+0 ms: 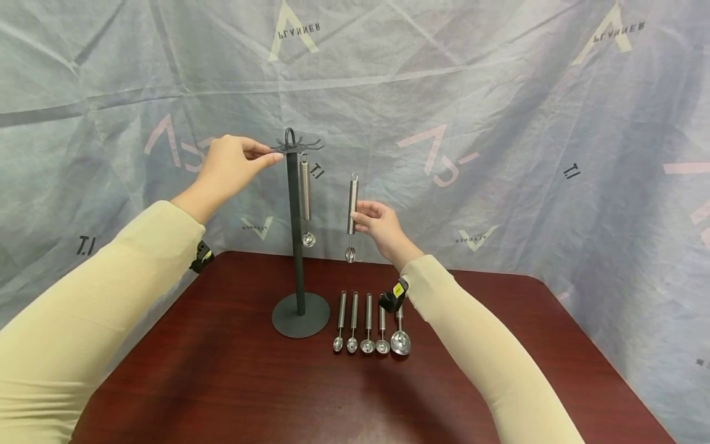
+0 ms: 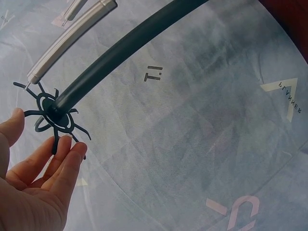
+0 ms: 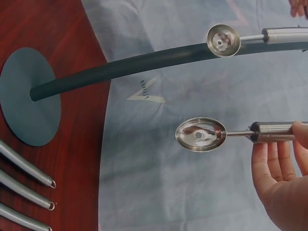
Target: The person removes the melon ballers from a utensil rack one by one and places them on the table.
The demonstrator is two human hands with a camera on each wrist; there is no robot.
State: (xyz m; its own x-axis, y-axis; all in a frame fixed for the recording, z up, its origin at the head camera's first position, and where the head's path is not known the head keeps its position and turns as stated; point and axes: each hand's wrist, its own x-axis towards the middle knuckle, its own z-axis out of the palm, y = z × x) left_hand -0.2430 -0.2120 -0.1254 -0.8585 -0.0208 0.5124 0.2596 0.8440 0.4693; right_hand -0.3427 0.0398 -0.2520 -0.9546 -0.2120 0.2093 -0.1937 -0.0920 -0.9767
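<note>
A dark metal utensil stand (image 1: 295,246) has a ring of curved hooks at its top. My left hand (image 1: 233,163) pinches the ends of those hooks (image 2: 53,120) between thumb and fingertips. From one hook hangs a steel melon baller with a round scoop (image 1: 306,191). To the right of the stand, my right hand (image 1: 379,225) grips another melon baller (image 1: 352,206) by its handle, loop up and scoop down. Its scoop (image 3: 200,134) is oval with a small hole in the middle. Both it and the hanging one are above the table.
Several steel scoops (image 1: 368,320) lie side by side on the reddish-brown table (image 1: 249,382), right of the stand's round base (image 1: 283,320). The rightmost has a larger bowl (image 1: 400,343). My right wrist strap (image 1: 395,296) overlaps their handles. A grey printed cloth (image 1: 499,123) hangs behind.
</note>
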